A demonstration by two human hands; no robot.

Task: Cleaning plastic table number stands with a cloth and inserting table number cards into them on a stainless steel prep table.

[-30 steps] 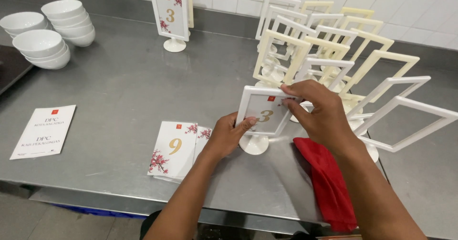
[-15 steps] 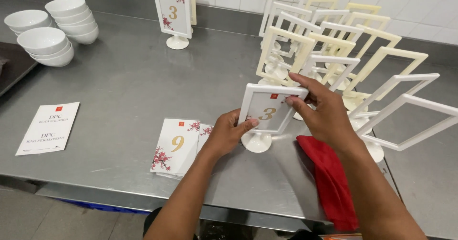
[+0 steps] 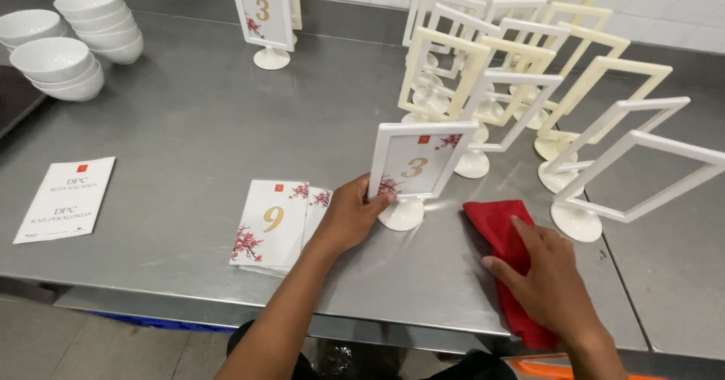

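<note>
Left hand: the left hand (image 3: pixel 349 218) grips the lower left edge of a white table-number stand (image 3: pixel 418 170), fingers curled round its frame.
Right hand: the right hand (image 3: pixel 550 278) lies flat, fingers spread, on a red cloth (image 3: pixel 495 225).
Stand: upright on the steel table (image 3: pixel 189 131), a numbered card with red blossoms inside, just left of the cloth.
Cards: a small pile of numbered cards (image 3: pixel 276 221) lies beside the left wrist.
Behind: empty frames (image 3: pixel 521 70) stand crowded together; white bowls (image 3: pixel 72 36) are stacked far left.
</note>
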